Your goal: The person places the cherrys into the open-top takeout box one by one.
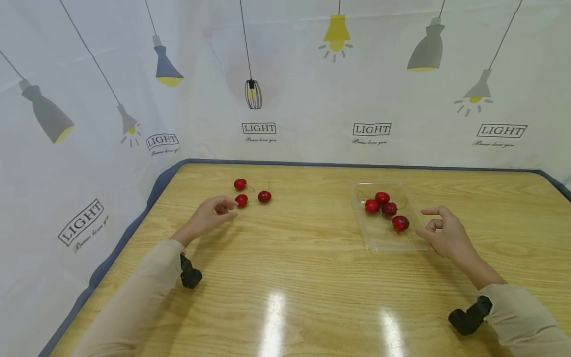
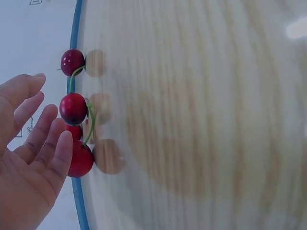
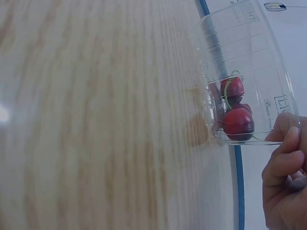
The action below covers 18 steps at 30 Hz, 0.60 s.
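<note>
Beside a small group of cherries on the left of the table, my left hand [image 1: 210, 217] has its fingers loosely curved and apart, with nothing between them. One cherry [image 1: 241, 200] lies right at its fingertips; a darker cherry [image 1: 264, 197] and another cherry [image 1: 240, 184] sit just beyond. A further red cherry is partly hidden behind the hand. In the left wrist view, the cherries [image 2: 73, 109] show green stems. On the right, a clear plastic box [image 1: 368, 241] holds several cherries [image 1: 389, 208]. My right hand [image 1: 448, 235] pinches the box's right rim between thumb and finger.
The wooden table [image 1: 312, 277] has a blue edge along its back and left. Behind it hangs a white cloth [image 1: 303, 99] printed with lamps. Black wrist cameras [image 1: 191, 275] sit on both sleeves.
</note>
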Each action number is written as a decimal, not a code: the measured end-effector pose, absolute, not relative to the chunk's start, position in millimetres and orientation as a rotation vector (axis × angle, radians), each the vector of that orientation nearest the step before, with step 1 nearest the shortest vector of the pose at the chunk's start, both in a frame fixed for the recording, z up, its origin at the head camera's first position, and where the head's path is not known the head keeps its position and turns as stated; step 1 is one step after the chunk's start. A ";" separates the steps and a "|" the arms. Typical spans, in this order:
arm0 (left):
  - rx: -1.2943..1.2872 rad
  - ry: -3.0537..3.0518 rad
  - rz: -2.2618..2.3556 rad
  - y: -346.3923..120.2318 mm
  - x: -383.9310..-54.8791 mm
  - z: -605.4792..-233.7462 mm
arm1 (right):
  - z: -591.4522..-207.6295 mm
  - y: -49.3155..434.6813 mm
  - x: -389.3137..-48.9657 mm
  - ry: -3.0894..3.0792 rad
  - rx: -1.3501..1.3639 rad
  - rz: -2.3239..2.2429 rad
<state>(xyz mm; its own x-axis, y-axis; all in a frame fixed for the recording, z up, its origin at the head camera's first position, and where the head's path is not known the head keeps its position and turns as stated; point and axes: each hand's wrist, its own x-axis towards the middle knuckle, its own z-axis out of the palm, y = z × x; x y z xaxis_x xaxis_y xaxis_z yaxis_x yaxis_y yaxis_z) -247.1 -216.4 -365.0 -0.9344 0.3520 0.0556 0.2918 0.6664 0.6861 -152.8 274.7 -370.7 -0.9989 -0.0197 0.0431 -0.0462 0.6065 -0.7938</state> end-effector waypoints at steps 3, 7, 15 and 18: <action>0.530 2.789 1.158 -220.4 -245.5 -367.5 | -370.0 274.7 -152.5 -2.787 0.057 1.385; 0.529 2.776 1.204 -224.2 -243.3 -369.5 | -368.8 274.3 -152.6 -2.787 0.055 1.389; 0.552 2.755 1.224 -226.3 -235.5 -368.5 | -367.8 274.5 -152.5 -2.784 0.067 1.418; 0.572 2.742 1.221 -227.3 -235.6 -370.9 | -368.4 275.6 -152.3 -2.783 0.067 1.415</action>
